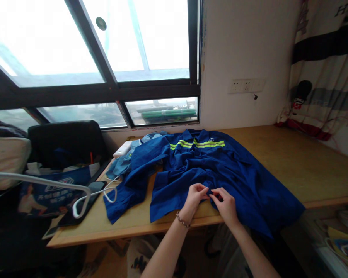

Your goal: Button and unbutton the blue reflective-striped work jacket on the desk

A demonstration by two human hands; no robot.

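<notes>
A blue work jacket (188, 162) with yellow-and-grey reflective stripes across the chest is spread on the wooden table, collar towards the window. Its left-hand sleeve in view reaches to the table's front left, and its right side hangs over the front edge. At the front opening near the hem, my left hand (196, 195) pinches the jacket's edge between thumb and fingers. Close beside it, my right hand (224, 200) is closed on the same bit of cloth. Whether a button lies between the fingertips is too small to tell. A beaded bracelet (182, 220) circles my left wrist.
Light-blue denim (118, 166) and a white box (122, 149) lie left of the jacket. A white cable (88, 195) loops over a dark phone (97, 187) at the table's left edge. A black chair (66, 143) holding bags stands left. The wooden table (292, 166) extends right towards a curtain (330, 77).
</notes>
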